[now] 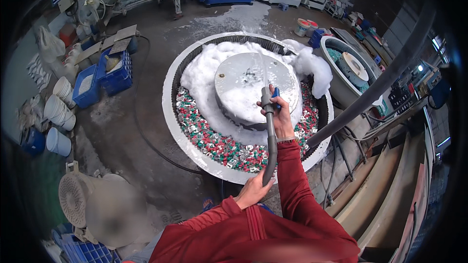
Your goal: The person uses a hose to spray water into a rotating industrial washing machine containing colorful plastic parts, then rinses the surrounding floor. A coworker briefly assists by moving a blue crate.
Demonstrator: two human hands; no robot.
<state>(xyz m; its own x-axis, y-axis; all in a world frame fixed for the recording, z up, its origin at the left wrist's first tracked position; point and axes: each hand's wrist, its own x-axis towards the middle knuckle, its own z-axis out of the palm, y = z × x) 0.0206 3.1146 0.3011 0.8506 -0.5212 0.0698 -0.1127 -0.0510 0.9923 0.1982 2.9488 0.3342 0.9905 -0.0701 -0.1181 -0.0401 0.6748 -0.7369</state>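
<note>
My right hand point(282, 117) is closed around a grey hose point(272, 148) just below its valve, fingers by the blue lever point(276, 92). Lower on the same hose, my left hand point(251, 191) grips its bend. A stream of water point(265, 70) leaves the end onto the round grey centre hub point(241, 70) of a large round tub point(171, 131). White foam point(200, 65) rings the hub and spills over the tub's far right rim. Around the near side lie many small red, green and white pieces mixed with metal parts point(229, 152).
A thick dark pipe point(375, 80) slants across the right side. Behind it stands a second round tub point(334, 78). Blue crates point(114, 70) and white buckets point(59, 109) line the left. A black cable point(141, 126) crosses the wet floor. Wooden troughs point(375, 185) are at right.
</note>
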